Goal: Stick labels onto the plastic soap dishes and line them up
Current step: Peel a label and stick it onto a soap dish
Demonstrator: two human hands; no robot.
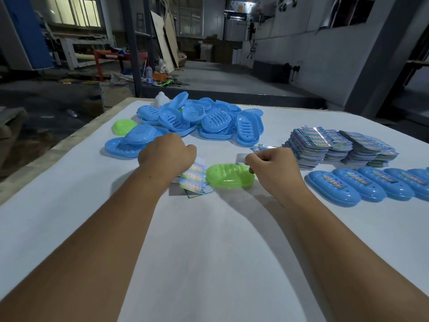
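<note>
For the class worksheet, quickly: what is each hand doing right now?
Left hand: curled in a grip on the label sheets.
Right hand: pinching a small white paper above the green soap dish.

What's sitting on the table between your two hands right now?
In the head view, a green soap dish and a few loose labels lie between the left hand and right hand.

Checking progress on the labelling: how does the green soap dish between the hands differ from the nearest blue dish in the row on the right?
The green soap dish is green and shows no label; the nearest blue dish is blue with a label stuck along its top. The green one lies alone, the blue one in a row. Both are oval plastic dishes.
</note>
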